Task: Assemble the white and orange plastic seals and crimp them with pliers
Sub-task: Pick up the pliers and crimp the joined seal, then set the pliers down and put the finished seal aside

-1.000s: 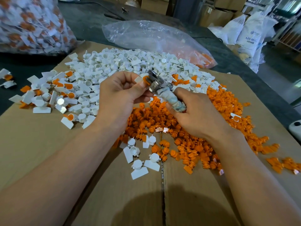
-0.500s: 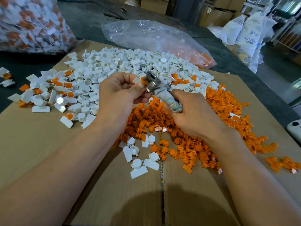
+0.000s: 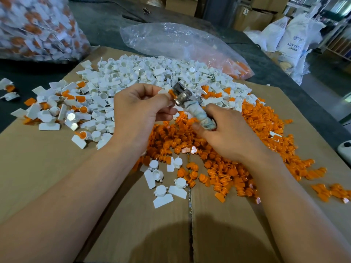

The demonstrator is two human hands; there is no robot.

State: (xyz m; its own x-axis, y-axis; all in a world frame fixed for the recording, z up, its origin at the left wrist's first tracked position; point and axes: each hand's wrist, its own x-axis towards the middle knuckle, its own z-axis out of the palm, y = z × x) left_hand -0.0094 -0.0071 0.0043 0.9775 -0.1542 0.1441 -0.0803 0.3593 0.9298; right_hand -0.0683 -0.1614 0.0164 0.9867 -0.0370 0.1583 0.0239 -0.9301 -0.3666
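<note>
My left hand (image 3: 141, 109) pinches a white and orange seal (image 3: 169, 93) between thumb and fingers, above the piles. My right hand (image 3: 226, 133) grips the cloth-wrapped handles of the pliers (image 3: 197, 112). The metal jaws (image 3: 181, 93) of the pliers sit against the seal's orange part. A heap of white seal bodies (image 3: 144, 76) lies beyond my hands. A heap of orange inserts (image 3: 247, 149) spreads under and to the right of my right hand. Most of the held seal is hidden by my fingers and the jaws.
Everything lies on flattened brown cardboard (image 3: 47, 177) over a dark table. Assembled seals (image 3: 62, 109) are scattered at the left. A full bag of seals (image 3: 36, 29) stands at the far left, and a near-empty clear bag (image 3: 176, 42) lies behind the white heap. Sacks (image 3: 292, 42) stand at the far right.
Both hands have stayed together, with the pliers still at the seal. The hands shifted only slightly; the grip on the seal and on the pliers is the same.
</note>
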